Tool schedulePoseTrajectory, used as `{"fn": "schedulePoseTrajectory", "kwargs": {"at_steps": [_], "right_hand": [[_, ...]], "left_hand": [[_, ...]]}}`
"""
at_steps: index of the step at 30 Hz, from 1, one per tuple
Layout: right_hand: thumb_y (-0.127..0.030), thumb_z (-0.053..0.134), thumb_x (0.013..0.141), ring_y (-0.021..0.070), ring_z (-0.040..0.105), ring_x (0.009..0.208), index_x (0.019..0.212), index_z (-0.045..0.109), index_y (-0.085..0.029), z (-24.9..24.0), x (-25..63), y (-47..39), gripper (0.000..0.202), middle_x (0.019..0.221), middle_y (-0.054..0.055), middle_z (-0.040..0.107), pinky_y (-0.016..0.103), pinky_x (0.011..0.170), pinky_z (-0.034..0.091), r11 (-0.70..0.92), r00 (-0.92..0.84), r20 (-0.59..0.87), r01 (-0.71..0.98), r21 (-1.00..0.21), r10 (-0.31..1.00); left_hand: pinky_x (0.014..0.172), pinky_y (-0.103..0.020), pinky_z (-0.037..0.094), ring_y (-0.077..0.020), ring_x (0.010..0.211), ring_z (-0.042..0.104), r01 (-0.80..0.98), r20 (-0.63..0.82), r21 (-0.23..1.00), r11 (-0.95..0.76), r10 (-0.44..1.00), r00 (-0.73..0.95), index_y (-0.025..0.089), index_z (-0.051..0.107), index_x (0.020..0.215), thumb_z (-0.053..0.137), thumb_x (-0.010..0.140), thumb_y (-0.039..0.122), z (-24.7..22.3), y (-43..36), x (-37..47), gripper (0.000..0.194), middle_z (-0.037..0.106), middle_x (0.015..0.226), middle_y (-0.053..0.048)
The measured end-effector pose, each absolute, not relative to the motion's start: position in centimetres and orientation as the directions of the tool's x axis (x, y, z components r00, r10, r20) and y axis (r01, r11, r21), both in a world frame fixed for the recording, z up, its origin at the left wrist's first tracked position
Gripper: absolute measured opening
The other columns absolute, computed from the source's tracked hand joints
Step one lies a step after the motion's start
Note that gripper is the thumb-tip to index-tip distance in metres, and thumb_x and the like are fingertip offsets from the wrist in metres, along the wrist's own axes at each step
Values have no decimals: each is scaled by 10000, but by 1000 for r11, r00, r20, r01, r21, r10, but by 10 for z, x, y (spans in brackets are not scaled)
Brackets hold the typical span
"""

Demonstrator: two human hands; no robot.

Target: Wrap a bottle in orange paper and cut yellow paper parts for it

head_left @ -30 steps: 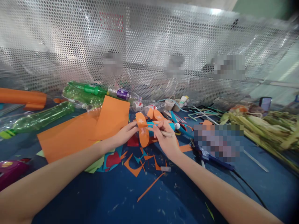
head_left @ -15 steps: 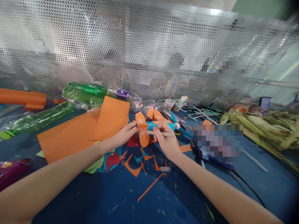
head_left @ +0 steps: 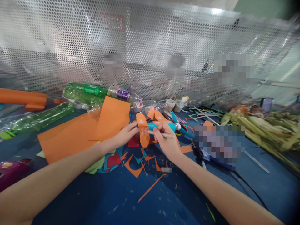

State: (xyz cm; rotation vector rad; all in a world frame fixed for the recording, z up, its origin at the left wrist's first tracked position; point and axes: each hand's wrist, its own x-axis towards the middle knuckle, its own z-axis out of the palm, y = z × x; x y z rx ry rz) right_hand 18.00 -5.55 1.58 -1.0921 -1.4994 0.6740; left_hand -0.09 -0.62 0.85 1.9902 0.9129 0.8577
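Several risks, biggest first, all judged from layout. Blue tabletop point(head_left: 131, 200) is crowded around the work, so a wide elbow or wrist swing could catch something.

Orange paper sheets point(head_left: 67, 136) lie under/beside the L forearm; dragging that arm could slide or crease them.

Blue corded tool point(head_left: 217, 162), poss. a glue gun, sits R of the R hand point(head_left: 170, 146). Its black cord point(head_left: 252, 189) runs near the R forearm; snagging it could yank the tool. Can't tell if it's hot.

Blue cylinder point(head_left: 172, 126) lies on its side, approx. center, partly hidden by R hand. B/c it's round, a sideways push might roll it + spoil the line.

Orange star-marked paper wing point(head_left: 144, 141) is at the cylinder's L end, btwn both hands. L hand point(head_left: 125, 135) has fingertips at its L edge; can't tell if they pinch or just touch. If that's only light contact, wing could shift or bend under pen pressure.

Pale-barreled pen point(head_left: 169, 135) is clamped btwn R thumb & fingers, tip at/near the wing. Pressing hard could dent thin paper; wet ink, if any, could smear.

Orange paper scraps point(head_left: 134, 172) lie nearby, loose; a sleeve-less forearm could brush them along.
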Motion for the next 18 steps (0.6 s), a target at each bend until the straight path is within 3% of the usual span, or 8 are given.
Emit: {"fn": "schedulePoseTrajectory", "kwargs": {"at_steps": [18], "right_hand": [[-271, 486, 805, 98, 402, 440, 629, 344, -231, 13, 180, -55, 230, 481, -82, 404, 234, 470, 350, 416, -26, 428, 294, -860, 903]], "left_hand": [[1047, -314, 283, -200, 1228, 395, 281, 263, 845, -454, 812, 521, 224, 485, 1228, 355, 864, 368, 8, -6, 0, 412, 442, 1353, 9]]}}
